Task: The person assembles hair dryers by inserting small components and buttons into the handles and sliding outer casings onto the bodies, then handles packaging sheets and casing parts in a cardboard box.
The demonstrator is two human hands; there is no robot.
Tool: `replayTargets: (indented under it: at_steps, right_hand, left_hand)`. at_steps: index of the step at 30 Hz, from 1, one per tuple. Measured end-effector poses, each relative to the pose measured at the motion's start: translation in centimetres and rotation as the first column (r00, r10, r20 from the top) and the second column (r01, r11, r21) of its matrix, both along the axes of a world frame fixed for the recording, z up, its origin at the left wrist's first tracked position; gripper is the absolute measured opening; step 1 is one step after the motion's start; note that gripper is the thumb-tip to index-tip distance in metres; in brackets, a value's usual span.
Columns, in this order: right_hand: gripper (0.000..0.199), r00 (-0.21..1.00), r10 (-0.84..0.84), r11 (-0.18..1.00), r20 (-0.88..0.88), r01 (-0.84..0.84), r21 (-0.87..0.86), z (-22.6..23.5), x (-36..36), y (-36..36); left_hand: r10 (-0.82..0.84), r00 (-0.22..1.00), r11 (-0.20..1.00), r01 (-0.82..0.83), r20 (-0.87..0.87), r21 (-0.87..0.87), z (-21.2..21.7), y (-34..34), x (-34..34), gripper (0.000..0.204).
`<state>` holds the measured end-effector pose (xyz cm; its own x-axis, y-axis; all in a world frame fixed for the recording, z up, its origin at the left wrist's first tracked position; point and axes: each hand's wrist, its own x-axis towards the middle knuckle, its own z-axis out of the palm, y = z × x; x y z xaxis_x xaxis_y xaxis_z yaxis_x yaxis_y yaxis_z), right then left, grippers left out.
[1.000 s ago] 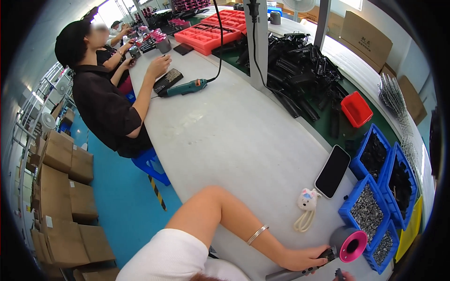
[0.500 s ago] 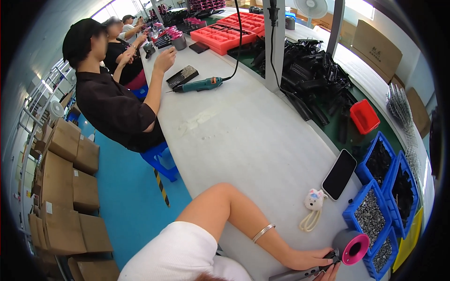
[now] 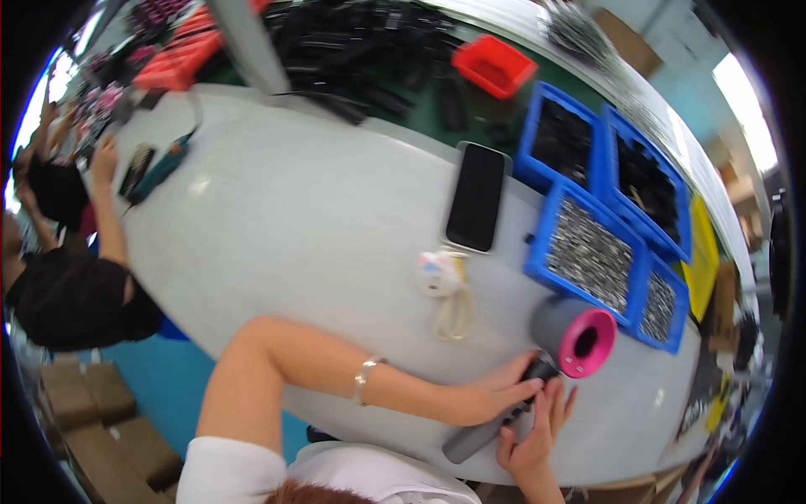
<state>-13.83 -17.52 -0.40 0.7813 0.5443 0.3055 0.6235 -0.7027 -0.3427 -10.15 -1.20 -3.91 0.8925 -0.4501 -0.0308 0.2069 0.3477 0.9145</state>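
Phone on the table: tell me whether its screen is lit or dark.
Dark: the phone's upturned face is plain black, with nothing lit.

The left hand [image 3: 491, 399] covers the upper part of the grey handle [image 3: 472, 441], so its surface under the fingers is hidden. How the fingertips of the right hand [image 3: 533, 441] touch there is not clear. The metal pieces [image 3: 589, 256] are too small to tell their shape. The green power tool [image 3: 158, 178] is blurred. The upper edge cuts the black pile [image 3: 361, 46], and the dark rim partly hides a co-worker [image 3: 75, 307].
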Motion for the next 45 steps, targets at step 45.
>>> replayTargets:
  at_steps: [45]
  right_hand:
    - [0.031,0.984,-0.178,0.973,0.016,0.174,0.153,4.8,3.0,1.3]
  left_hand:
    - [-0.254,0.923,0.962,0.211,-0.287,-0.174,2.5,1.3,1.1,0.051]
